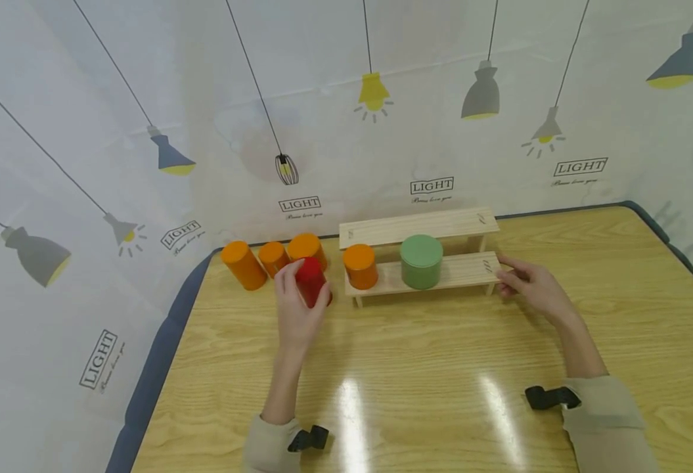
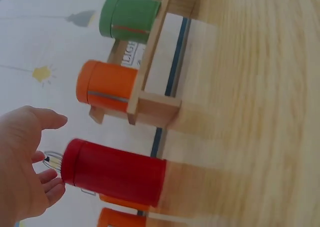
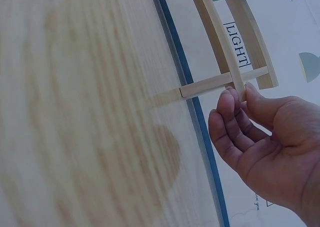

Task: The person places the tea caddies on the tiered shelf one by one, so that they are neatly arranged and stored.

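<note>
A tall red canister (image 1: 312, 281) stands on the table left of a two-step wooden shelf (image 1: 461, 268). My left hand (image 1: 300, 312) is around its lid end. In the left wrist view the thumb (image 2: 52, 119) is apart from the red canister (image 2: 115, 172), and the other fingers are at the lid's far side, partly hidden. My right hand (image 1: 535, 290) pinches the right end of the shelf's lower board between thumb and fingers, as the right wrist view shows. On that board sit a short orange canister (image 1: 360, 267) and a wider green canister (image 1: 422, 263).
Behind my left hand stand a tall orange canister (image 1: 244, 266), a small orange one (image 1: 273, 259) and a wider orange one (image 1: 307, 247). The shelf's upper board (image 1: 417, 227) runs along the back by the printed wall covering (image 1: 346, 144). Dark blue trim (image 1: 159, 348) edges the table.
</note>
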Tool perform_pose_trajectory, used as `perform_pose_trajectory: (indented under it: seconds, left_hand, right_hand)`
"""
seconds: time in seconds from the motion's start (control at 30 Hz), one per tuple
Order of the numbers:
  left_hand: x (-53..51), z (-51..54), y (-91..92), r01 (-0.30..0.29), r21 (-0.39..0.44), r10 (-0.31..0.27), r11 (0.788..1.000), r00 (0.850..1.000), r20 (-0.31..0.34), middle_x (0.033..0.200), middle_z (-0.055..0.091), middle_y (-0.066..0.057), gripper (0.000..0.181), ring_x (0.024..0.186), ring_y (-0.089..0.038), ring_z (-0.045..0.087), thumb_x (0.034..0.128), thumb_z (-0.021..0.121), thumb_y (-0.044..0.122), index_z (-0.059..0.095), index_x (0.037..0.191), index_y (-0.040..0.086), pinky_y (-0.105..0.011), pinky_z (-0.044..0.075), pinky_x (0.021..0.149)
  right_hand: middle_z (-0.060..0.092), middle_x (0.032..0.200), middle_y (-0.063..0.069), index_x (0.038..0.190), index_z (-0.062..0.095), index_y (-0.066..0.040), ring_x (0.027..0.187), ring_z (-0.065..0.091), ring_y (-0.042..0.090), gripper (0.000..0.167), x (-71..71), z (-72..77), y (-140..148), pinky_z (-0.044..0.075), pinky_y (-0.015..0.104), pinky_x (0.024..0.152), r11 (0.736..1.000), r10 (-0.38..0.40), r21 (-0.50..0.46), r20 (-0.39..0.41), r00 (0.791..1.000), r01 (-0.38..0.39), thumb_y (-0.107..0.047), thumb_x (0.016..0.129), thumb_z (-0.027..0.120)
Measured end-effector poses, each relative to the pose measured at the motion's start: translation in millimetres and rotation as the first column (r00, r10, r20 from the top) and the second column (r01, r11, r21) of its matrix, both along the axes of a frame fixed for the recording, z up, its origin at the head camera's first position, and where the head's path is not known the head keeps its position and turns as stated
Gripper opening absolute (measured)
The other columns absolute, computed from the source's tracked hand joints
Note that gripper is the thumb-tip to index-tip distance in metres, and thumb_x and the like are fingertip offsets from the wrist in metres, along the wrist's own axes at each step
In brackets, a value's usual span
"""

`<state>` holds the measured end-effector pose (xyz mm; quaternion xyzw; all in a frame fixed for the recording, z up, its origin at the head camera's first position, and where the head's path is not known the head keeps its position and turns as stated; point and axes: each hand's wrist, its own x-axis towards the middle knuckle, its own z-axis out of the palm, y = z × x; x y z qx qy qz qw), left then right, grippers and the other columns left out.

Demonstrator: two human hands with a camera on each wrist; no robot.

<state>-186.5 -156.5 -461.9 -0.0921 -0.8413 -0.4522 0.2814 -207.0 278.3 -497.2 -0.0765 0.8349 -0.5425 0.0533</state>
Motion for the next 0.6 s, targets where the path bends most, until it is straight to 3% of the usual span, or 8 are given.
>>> perform_pose_trajectory:
  seconds: [0.17, 0.33, 0.6]
  left_hand:
    - [-6.8, -12.7, -13.2, -0.039, -0.003, 0.039, 0.999, 0.995, 0.092, 0.142, 0.041, -0.022, 0.07, 0.129, -0.037, 0.046, 0.0894, 0.076, 0.016, 0.04, 0.147, -0.001, -0.054, 0.04, 0.109]
    - [-12.5, -23.5, -18.1, -0.008, 0.087, -0.007, 0.996, 0.984, 0.178, 0.151, 0.04, -0.025, 0.082, 0.136, -0.039, 0.042, 0.0896, 0.077, 0.015, 0.029, 0.153, -0.005, -0.054, 0.035, 0.113]
    - [-19.1, -30.1, -19.7, 0.009, 0.149, -0.033, 0.989, 0.987, 0.16, 0.146, 0.046, -0.026, 0.077, 0.132, -0.04, 0.047, 0.0914, 0.076, 0.012, 0.03, 0.15, -0.009, -0.053, 0.039, 0.111]
  right_hand:
    - [0.065, 0.108, 0.028, 0.155, 0.032, 0.003, 0.085, 0.069, 0.02, 0.057, 0.4, 1.0, -0.8, 0.056, 0.022, 0.078, 1.0, 0.001, 0.013, -0.006, 1.0, -0.001, -0.023, 0.108, 0.051]
    - [0.065, 0.107, 0.027, 0.154, 0.032, 0.004, 0.084, 0.069, 0.019, 0.056, -0.1, 1.0, -0.7, 0.057, 0.022, 0.077, 1.0, 0.007, 0.016, -0.015, 1.0, -0.007, -0.022, 0.108, 0.05]
    - [0.065, 0.106, 0.027, 0.154, 0.033, 0.003, 0.083, 0.069, 0.018, 0.056, -0.2, 0.7, -1.3, 0.057, 0.024, 0.076, 1.0, 0.003, 0.016, -0.02, 1.0, -0.002, -0.021, 0.108, 0.051]
